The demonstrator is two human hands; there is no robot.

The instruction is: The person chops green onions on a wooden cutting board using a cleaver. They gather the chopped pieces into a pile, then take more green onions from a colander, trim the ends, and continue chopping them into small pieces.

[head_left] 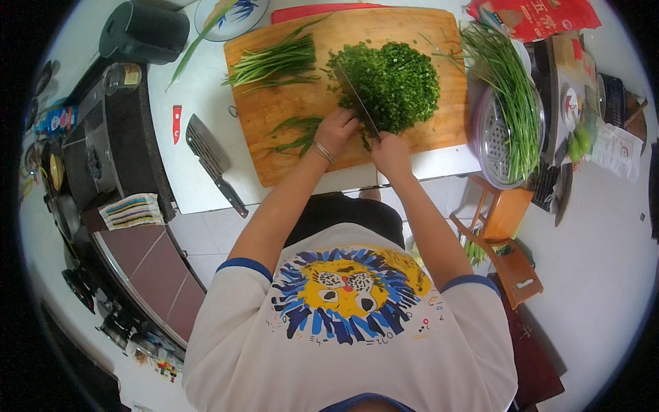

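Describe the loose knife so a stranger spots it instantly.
Start at the wooden cutting board on the white table. Left of it lies a black-handled knife with a dark-patterned blade. Nothing holds it, unlike the other knife in the right hand.

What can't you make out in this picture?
Held knife: head view, handle hidden by the right hand.
Colander: head view, partly covered by greens.
Plate: head view, far part cut off by the top edge.
Red bag: head view, also cut off there.
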